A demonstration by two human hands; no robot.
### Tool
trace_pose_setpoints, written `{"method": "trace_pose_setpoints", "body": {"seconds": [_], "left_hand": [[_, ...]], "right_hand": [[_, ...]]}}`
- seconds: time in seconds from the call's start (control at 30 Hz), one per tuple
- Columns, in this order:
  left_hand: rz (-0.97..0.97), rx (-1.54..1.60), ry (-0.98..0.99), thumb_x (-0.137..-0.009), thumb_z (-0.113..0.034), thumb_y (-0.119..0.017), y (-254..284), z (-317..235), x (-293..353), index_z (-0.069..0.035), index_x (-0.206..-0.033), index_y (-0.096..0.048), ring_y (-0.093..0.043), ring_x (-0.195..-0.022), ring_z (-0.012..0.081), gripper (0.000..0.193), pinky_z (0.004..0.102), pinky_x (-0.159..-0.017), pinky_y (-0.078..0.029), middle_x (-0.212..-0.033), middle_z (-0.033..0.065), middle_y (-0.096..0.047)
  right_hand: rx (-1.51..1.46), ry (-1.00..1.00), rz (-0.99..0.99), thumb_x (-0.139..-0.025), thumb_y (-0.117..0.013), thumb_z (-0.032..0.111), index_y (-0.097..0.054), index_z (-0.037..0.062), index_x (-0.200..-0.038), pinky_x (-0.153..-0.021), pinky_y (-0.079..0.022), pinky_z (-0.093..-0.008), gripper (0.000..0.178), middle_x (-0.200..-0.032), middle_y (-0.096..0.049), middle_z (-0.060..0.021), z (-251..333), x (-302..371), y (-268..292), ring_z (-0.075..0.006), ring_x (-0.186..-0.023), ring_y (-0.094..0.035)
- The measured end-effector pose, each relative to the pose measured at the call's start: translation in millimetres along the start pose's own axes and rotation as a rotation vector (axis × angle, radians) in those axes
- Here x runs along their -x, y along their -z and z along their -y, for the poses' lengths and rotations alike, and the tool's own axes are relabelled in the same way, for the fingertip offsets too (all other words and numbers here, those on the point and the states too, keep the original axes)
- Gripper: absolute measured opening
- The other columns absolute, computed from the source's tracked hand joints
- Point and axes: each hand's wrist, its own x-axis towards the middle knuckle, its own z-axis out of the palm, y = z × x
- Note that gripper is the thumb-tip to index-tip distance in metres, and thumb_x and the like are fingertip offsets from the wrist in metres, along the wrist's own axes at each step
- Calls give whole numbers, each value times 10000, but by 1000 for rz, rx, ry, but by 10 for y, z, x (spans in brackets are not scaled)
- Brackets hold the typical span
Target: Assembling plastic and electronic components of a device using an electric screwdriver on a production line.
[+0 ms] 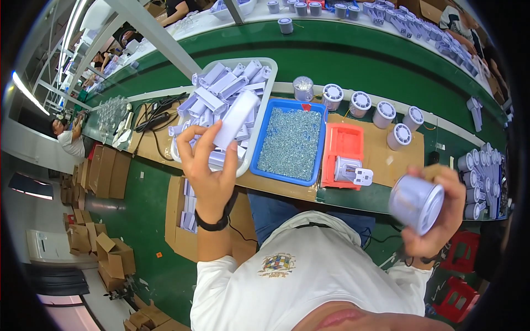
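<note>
My left hand (pixel 208 157) pinches a long pale lilac plastic handle piece (pixel 237 118), raised over a white bin (pixel 269 69) heaped with similar handle pieces (pixel 212 99). On the right, my right hand (pixel 444 204) is wrapped round a lilac cylindrical plastic housing (pixel 414 201) with a slotted end, held up off the bench near its front edge. Between my hands sits a blue tray (pixel 255 160) full of small screws (pixel 291 144). Beside it lies a red fixture (pixel 345 138) with a lilac cylindrical part and a white flat plate (pixel 362 176) at its near end.
Several lilac cylindrical housings (pixel 384 114) stand along the back of the cardboard (pixel 411 146). Assembled parts with handles (pixel 483 176) are grouped at the far right. Black cables (pixel 154 118) lie left of the bin. Beyond runs a green conveyor (pixel 353 63), with people working farther off.
</note>
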Motion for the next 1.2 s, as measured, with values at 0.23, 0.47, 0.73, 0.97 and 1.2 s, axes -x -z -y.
{"method": "trace_pose_setpoints", "body": {"seconds": [0.23,0.47,0.73,0.97,1.2], "left_hand": [[-211,286,91,-681,-9,-868,-213,-144,300,35,-1170,-650,-638,-914,270,537,365,-793,-531,-1072,135,-600],[-248,225,-241,-695,-10,-882,-397,-220,452,9,-1226,-629,-669,-1005,287,588,474,-940,-543,-1097,127,-608],[-202,310,-301,-699,-49,-903,-371,-286,512,-14,-1234,-625,-699,-1021,295,603,542,-989,-532,-1101,130,-621],[-113,400,-370,-713,-229,-915,-388,-196,517,-14,-1186,-628,-710,-998,291,593,508,-941,-555,-1061,141,-661],[387,670,-322,-761,-457,-856,-151,-82,493,40,-1181,-613,-715,-950,339,695,406,-868,-579,-1075,193,-695]], "right_hand": [[-37,156,384,-619,-897,228,-470,-46,-1296,-839,-572,-412,846,-1103,-628,-211,284,45,-525,-314,-955,-661],[123,101,347,-577,-837,165,-509,-28,-1237,-860,-536,-385,762,-1056,-660,-189,287,32,-998,-303,-964,-657],[107,114,324,-574,-863,139,-576,-68,-1124,-767,-569,-375,654,-1013,-648,-208,217,-90,-1149,-333,-885,-672],[134,98,318,-603,-902,192,-578,-70,-1120,-731,-573,-378,663,-997,-655,-200,161,-115,-1220,-319,-864,-680],[132,-119,412,-609,-952,332,-575,-36,-1104,-706,-539,-301,723,-980,-643,-149,204,-60,-1173,-229,-832,-663]]}}
